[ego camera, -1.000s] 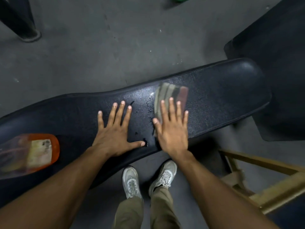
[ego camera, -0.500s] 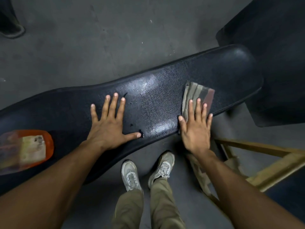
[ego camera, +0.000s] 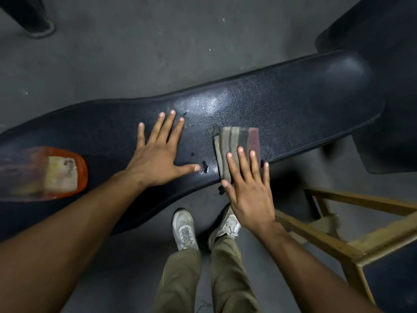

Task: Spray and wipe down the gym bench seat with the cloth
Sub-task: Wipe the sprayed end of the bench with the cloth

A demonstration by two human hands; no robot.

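The black padded gym bench seat (ego camera: pixel 293 109) runs across the view from lower left to upper right, with a wet sheen and a few dark drops near its middle. A folded striped cloth (ego camera: pixel 234 141) lies flat on the seat near the front edge. My right hand (ego camera: pixel 248 188) presses on the cloth's near end with flat, spread fingers. My left hand (ego camera: pixel 158 154) rests palm-down on the seat to the left of the cloth, fingers spread, holding nothing. An orange spray bottle (ego camera: pixel 45 175) lies on the seat at the far left, blurred.
A wooden frame (ego camera: pixel 352 224) stands at the lower right beside the bench. A dark padded piece (ego camera: pixel 383 53) sits past the seat's right end. My feet in light shoes (ego camera: pixel 185 229) stand on the grey floor (ego camera: pixel 135 53) under the front edge. A dark post base (ego camera: pixel 33 21) is at the top left.
My right hand slid the cloth out to the right along the seat, then back left toward the middle. My left hand stayed planted on the seat.
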